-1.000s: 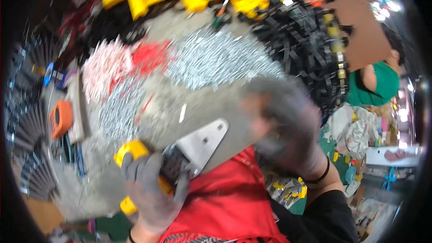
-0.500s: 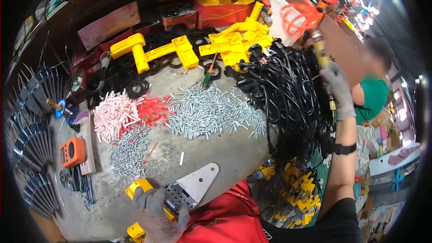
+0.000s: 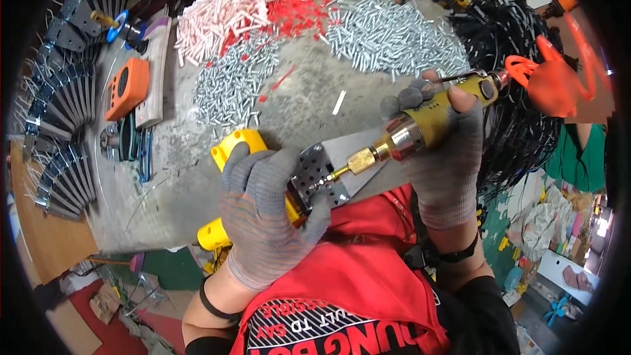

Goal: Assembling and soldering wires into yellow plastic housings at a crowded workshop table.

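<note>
My left hand (image 3: 266, 207), in a grey knit glove, is closed around a yellow plastic housing (image 3: 238, 144) near the table's front edge. Fixed to that housing is a perforated metal plate (image 3: 307, 164) with a flat, smooth metal blade (image 3: 351, 146) behind it. In my gloved right hand (image 3: 447, 181) is a brass-coloured air screwdriver (image 3: 427, 121), its body lying across the palm. The driver's bit points left and down and meets the perforated plate, where a small screw seems to sit at the tip. My fingers hide much of the housing.
Silver screws (image 3: 394, 39), pinkish-white plugs (image 3: 220, 23) and red bits (image 3: 299, 16) lie heaped beyond my hands. Black cables (image 3: 519, 125) and an orange air hose (image 3: 582, 39) are at right. Left stand an orange meter (image 3: 127, 89) and fanned metal parts (image 3: 66, 118). A green-sleeved person (image 3: 582, 154) is at right.
My right hand has come down and left from the hanging hose, bringing the air screwdriver to the perforated plate. My left hand still grips the yellow housing. The head view has shifted.
</note>
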`<state>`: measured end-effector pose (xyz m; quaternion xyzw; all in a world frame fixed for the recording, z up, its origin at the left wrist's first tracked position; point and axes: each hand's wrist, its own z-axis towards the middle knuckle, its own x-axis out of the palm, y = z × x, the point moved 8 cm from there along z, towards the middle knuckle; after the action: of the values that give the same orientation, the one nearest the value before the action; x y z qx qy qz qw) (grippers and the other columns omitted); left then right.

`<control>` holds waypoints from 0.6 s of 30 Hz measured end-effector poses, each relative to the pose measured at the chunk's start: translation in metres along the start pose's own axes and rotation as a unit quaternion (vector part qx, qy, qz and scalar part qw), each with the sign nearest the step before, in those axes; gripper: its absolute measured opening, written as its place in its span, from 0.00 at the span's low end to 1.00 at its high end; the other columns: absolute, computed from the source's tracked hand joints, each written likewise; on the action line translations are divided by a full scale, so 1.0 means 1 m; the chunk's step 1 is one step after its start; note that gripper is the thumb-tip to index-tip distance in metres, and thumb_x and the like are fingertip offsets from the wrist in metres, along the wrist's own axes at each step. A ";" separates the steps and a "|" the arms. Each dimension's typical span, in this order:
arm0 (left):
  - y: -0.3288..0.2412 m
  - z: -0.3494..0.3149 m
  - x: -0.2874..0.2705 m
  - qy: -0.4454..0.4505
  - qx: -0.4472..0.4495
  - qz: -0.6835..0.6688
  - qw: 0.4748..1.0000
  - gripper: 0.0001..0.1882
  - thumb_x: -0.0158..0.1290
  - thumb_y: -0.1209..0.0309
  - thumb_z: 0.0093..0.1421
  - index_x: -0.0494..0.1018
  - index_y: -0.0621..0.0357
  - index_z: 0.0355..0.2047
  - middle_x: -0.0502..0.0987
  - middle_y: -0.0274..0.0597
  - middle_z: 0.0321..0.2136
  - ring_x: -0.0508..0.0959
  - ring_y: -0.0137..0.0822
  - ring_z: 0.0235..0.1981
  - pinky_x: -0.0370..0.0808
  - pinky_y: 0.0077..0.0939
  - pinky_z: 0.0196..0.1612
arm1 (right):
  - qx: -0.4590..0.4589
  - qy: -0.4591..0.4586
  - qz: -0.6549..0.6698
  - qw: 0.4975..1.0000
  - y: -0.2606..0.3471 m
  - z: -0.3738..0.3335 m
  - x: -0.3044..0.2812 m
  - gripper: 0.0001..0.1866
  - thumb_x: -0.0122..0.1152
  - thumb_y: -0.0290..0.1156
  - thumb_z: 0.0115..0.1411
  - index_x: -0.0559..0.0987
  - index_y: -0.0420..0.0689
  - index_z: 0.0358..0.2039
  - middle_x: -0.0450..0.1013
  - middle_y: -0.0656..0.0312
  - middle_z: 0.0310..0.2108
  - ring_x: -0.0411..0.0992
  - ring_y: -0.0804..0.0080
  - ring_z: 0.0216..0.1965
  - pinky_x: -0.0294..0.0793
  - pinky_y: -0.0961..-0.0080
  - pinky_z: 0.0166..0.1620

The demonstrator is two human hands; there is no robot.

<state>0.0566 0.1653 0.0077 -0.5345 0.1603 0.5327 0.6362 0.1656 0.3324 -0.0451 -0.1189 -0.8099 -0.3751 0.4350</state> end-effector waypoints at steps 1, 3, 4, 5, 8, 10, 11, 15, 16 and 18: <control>0.000 0.000 -0.002 -0.009 0.003 0.002 1.000 0.35 0.63 0.75 0.39 0.63 0.58 0.50 0.74 0.43 0.32 0.72 0.49 0.38 0.63 0.48 0.54 | -0.002 0.005 0.002 1.000 -0.006 0.000 0.000 0.20 0.59 0.39 0.57 0.70 0.43 0.47 0.70 0.65 0.35 0.71 0.68 0.42 0.75 0.63 0.49; -0.001 0.000 -0.004 -0.016 0.006 0.005 1.000 0.35 0.63 0.74 0.39 0.63 0.58 0.51 0.75 0.42 0.32 0.72 0.49 0.39 0.62 0.49 0.56 | -0.015 -0.051 0.010 0.999 -0.011 0.001 -0.012 0.19 0.56 0.39 0.59 0.71 0.42 0.48 0.72 0.63 0.35 0.72 0.67 0.38 0.78 0.61 0.42; 0.000 0.001 -0.002 -0.001 0.001 0.003 1.000 0.35 0.63 0.74 0.40 0.63 0.58 0.51 0.75 0.42 0.32 0.72 0.49 0.41 0.61 0.49 0.58 | -0.014 -0.063 0.010 0.998 -0.012 0.001 -0.015 0.18 0.55 0.39 0.60 0.72 0.42 0.47 0.73 0.65 0.35 0.73 0.67 0.39 0.77 0.62 0.42; 0.001 0.001 0.000 0.013 -0.004 0.001 1.000 0.35 0.63 0.73 0.40 0.63 0.59 0.51 0.75 0.42 0.32 0.72 0.49 0.42 0.60 0.50 0.59 | -0.008 -0.033 0.021 0.999 -0.014 0.001 -0.010 0.18 0.55 0.39 0.60 0.72 0.42 0.47 0.73 0.65 0.35 0.73 0.67 0.39 0.77 0.62 0.42; 0.001 0.000 0.000 0.014 -0.003 -0.001 1.000 0.35 0.63 0.73 0.40 0.63 0.58 0.51 0.75 0.42 0.33 0.72 0.48 0.42 0.59 0.50 0.60 | -0.034 -0.024 0.026 0.999 -0.010 0.000 -0.007 0.19 0.55 0.38 0.60 0.72 0.41 0.48 0.73 0.65 0.34 0.74 0.68 0.40 0.77 0.63 0.44; 0.001 0.000 0.000 0.012 -0.005 0.001 1.000 0.35 0.63 0.74 0.40 0.64 0.58 0.51 0.75 0.42 0.33 0.72 0.48 0.41 0.59 0.50 0.60 | -0.035 -0.032 -0.040 0.998 -0.009 -0.001 -0.005 0.19 0.61 0.40 0.57 0.72 0.45 0.46 0.71 0.70 0.34 0.72 0.72 0.41 0.74 0.66 0.48; 0.002 0.000 0.000 0.009 -0.011 0.005 1.000 0.35 0.63 0.74 0.40 0.64 0.58 0.50 0.75 0.42 0.33 0.72 0.48 0.40 0.60 0.50 0.59 | -0.036 -0.048 -0.039 0.997 -0.010 -0.001 -0.006 0.19 0.61 0.40 0.57 0.72 0.45 0.46 0.71 0.70 0.34 0.72 0.72 0.41 0.74 0.66 0.48; 0.003 0.001 0.001 0.003 -0.006 0.000 1.000 0.34 0.63 0.74 0.40 0.64 0.58 0.50 0.75 0.41 0.32 0.72 0.47 0.39 0.60 0.51 0.59 | -0.042 -0.063 -0.046 0.996 -0.013 -0.002 -0.007 0.19 0.61 0.41 0.57 0.73 0.46 0.46 0.72 0.69 0.34 0.72 0.73 0.41 0.73 0.68 0.49; 0.002 0.001 -0.001 -0.006 -0.001 0.002 1.000 0.32 0.64 0.71 0.40 0.66 0.59 0.48 0.74 0.43 0.34 0.73 0.48 0.38 0.64 0.51 0.55 | -0.049 -0.056 -0.045 0.996 -0.012 -0.001 -0.006 0.19 0.61 0.41 0.57 0.73 0.46 0.45 0.72 0.70 0.34 0.72 0.73 0.41 0.72 0.68 0.49; 0.002 0.002 -0.002 -0.014 0.004 0.005 1.000 0.31 0.65 0.68 0.41 0.69 0.61 0.47 0.74 0.44 0.37 0.74 0.48 0.37 0.67 0.51 0.52 | -0.048 -0.059 -0.033 0.997 -0.013 0.000 -0.009 0.19 0.58 0.40 0.59 0.72 0.43 0.47 0.73 0.69 0.35 0.73 0.72 0.41 0.75 0.66 0.46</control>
<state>0.0534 0.1655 0.0091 -0.5239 0.1565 0.5425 0.6378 0.1640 0.3246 -0.0589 -0.1350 -0.8189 -0.4197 0.3675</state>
